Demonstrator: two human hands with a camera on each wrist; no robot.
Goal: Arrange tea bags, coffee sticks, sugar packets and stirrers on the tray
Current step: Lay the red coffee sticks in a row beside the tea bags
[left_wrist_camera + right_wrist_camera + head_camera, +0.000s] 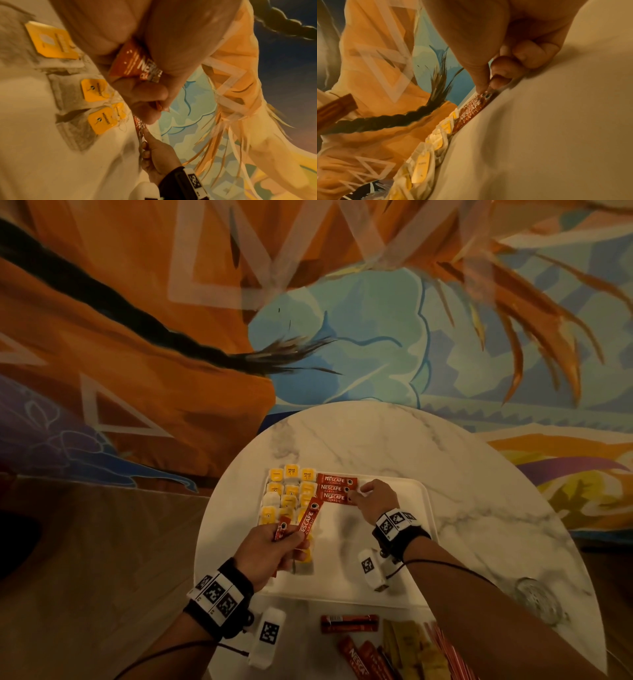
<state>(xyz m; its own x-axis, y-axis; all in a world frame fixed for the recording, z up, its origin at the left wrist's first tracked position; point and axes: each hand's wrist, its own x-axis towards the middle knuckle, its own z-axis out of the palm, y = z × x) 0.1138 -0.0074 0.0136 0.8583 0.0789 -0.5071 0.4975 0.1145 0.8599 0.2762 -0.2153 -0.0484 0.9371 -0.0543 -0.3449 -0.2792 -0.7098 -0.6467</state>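
Note:
A white tray [394,542] lies on a round marble table [479,467]. Several tea bags [287,494] with yellow tags fill its left part. Three red coffee sticks [334,489] lie side by side at the tray's far middle. My right hand [358,496] pinches the right end of the nearest one; the right wrist view shows thumb and finger of that hand [488,83] on the stick [471,112]. My left hand [291,537] grips a few more coffee sticks [308,520] above the tea bags, and the left wrist view shows them [137,65] in its palm.
Off the tray, at the table's near edge, lie loose coffee sticks [349,623], yellow sugar packets [411,645] and thin red stirrers [445,648]. A clear glass object [537,599] stands at the right. A painted wall rises behind the table.

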